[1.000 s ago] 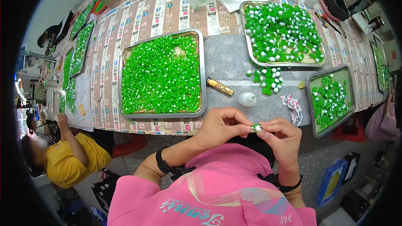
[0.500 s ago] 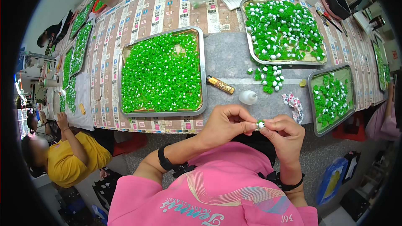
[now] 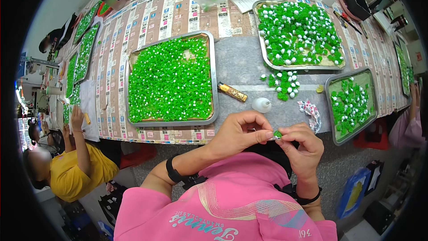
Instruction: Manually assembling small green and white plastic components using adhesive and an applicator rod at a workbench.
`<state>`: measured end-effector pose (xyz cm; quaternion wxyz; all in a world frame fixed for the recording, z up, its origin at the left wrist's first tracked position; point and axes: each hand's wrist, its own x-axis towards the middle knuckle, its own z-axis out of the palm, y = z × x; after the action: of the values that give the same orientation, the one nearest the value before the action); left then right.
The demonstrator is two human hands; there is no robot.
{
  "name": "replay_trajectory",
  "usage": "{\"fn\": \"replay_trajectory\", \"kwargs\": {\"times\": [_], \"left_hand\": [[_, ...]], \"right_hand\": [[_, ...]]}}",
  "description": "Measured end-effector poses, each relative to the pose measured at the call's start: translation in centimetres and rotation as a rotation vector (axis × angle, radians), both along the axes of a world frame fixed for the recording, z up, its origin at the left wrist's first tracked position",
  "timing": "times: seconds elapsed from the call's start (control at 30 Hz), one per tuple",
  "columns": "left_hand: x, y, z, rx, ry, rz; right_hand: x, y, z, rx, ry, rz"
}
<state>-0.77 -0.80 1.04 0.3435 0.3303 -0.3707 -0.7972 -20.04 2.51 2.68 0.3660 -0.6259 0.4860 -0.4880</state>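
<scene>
one small green-and-white piece [image 3: 277, 134] is pinched in the fingertips of both left hand [image 3: 241, 132] and right hand [image 3: 304, 145], neither nearer; it is held bodyward of the squat white plastic bottle [image 3: 261, 105], long axis not discernible.

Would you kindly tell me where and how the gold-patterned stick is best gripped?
Probably pinch the gold-patterned stick across its middle, from above: it lies flat, long sides exposed, while its left end sits close to the neighbouring tray.

Metal trays [image 3: 214, 76] on patterned table [image 3: 110, 69]
</scene>
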Motion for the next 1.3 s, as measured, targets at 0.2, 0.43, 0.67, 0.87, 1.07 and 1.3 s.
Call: {"fn": "replay_trajectory", "kwargs": {"times": [0.2, 0.43, 0.67, 0.87, 1.07, 1.3], "left_hand": [[-0.1, -0.2, -0.1, 0.025, 0.012, -0.039], [-0.2, -0.1, -0.5, 0.195, 0.054, -0.057], [-0.4, 0.0, -1.4, 0.279, 0.172, -0.057], [-0.7, 0.4, -1.3, 0.124, 0.232, -0.074], [-0.6, 0.5, -1.1, 0.106, 0.167, -0.071], [-0.3, 0.7, -1.6, 0.182, 0.250, -0.020]], "right_hand": [[-0.2, 0.3, 0.0, 0.046, -0.036, 0.023], [-0.4, 0.3, -0.1, 0.133, -0.046, 0.037], [-0.8, 0.2, -0.1, 0.239, -0.120, 0.066], [-1.2, -0.3, 0.1, 0.565, -0.376, 0.087], [-1.3, -0.1, -0.8, 0.538, -0.410, 0.129], [-0.2, 0.3, -1.0, 0.515, -0.535, 0.154]]}}
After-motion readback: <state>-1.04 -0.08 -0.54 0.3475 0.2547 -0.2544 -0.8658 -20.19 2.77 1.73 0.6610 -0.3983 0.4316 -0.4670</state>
